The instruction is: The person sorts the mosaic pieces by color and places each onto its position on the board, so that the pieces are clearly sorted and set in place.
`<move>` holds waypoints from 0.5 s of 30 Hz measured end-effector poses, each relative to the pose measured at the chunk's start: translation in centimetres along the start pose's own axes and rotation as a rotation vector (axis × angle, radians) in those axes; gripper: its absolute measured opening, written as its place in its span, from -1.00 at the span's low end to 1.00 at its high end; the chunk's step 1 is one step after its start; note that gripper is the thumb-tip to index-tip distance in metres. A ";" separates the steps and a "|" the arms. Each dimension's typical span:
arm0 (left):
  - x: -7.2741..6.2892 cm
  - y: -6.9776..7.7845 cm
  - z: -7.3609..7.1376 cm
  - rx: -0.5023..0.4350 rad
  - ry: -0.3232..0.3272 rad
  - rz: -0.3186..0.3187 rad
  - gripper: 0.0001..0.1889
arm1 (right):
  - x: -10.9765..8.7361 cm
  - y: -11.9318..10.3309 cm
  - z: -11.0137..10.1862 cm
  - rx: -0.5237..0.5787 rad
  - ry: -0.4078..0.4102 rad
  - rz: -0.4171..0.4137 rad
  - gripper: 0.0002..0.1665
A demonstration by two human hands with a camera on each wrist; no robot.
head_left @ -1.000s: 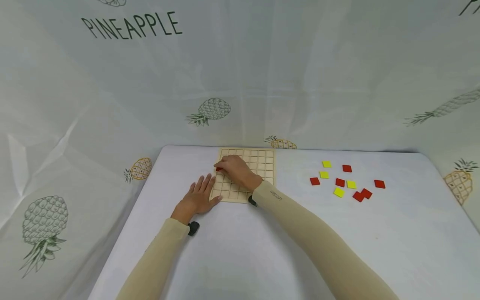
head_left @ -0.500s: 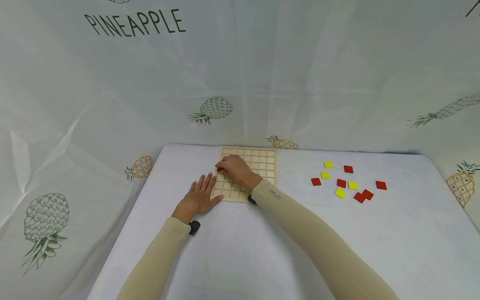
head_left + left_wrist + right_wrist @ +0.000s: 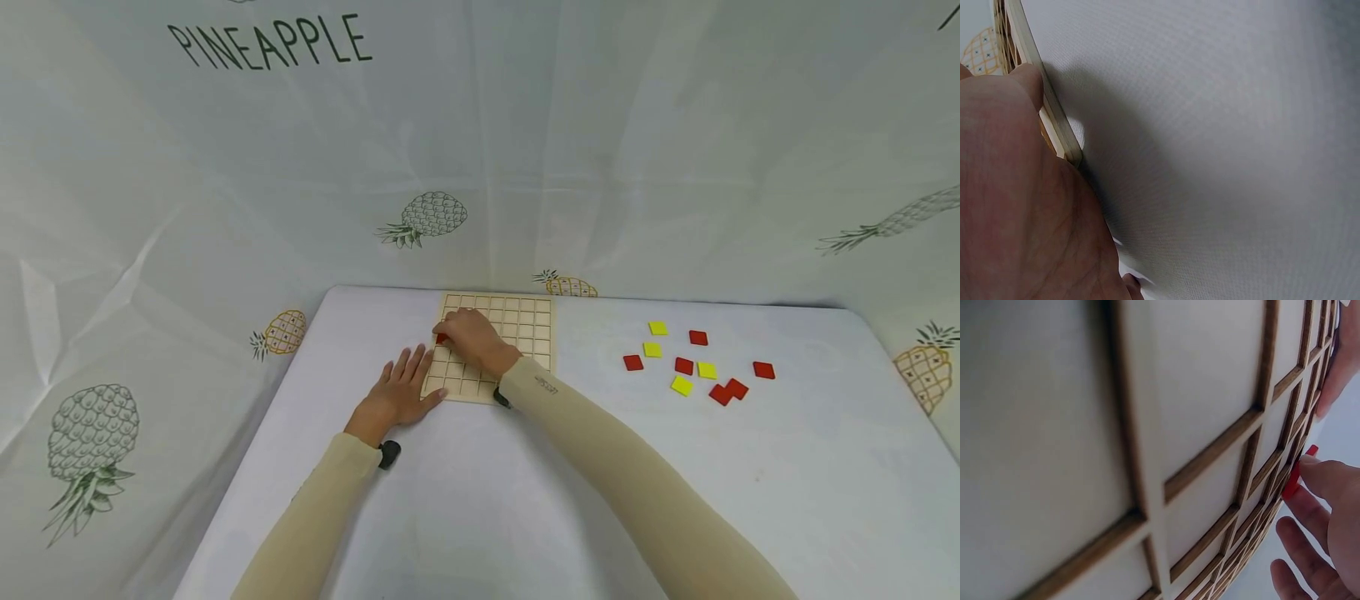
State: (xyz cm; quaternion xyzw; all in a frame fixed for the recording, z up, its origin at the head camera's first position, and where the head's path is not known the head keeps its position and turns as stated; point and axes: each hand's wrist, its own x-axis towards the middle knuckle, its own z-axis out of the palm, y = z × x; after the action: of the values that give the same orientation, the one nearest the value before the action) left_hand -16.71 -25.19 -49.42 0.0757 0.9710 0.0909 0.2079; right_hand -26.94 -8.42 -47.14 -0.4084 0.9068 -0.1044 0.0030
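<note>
A pale wooden grid board point(image 3: 534, 331) with square recesses lies at the table's far edge. Over its left side my right hand point(image 3: 471, 335) pinches a small red square tile point(image 3: 442, 339) between thumb and fingers. In the right wrist view the red tile point(image 3: 1292, 480) stands tilted at the board's edge, the thumb on it. My left hand point(image 3: 401, 390) lies flat with fingers spread, beside the board's near left corner. Its thumb rests on the board's near edge, as the left wrist view shows with the board's rim point(image 3: 1054, 115) under the thumb.
Several loose red tiles point(image 3: 684, 366) and yellow tiles point(image 3: 682, 386) lie scattered on the white table point(image 3: 555, 500) to the right of the board. Two red ones overlap. A pale curtain point(image 3: 637, 167) printed with pineapples hangs behind and to the left.
Both hands keep nearly the same place on the board. The red tile stays pinched in my right hand at the board's left edge; the head view shifts slightly.
</note>
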 end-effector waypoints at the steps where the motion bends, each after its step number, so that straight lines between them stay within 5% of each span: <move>1: 0.0 0.0 0.0 0.002 0.000 0.000 -0.09 | 0.0 0.0 0.0 -0.005 -0.002 0.000 -0.66; 15: 0.4 -0.4 0.4 0.021 -0.009 -0.008 -0.08 | -0.8 -0.4 -0.2 -0.107 -0.041 -0.017 -0.68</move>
State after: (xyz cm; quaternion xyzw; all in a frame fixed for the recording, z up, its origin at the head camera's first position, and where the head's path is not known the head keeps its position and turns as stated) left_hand -16.90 -25.46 -50.03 0.0745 0.9712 0.0793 0.2120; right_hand -26.11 -8.04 -46.92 -0.4177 0.9073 -0.0476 -0.0010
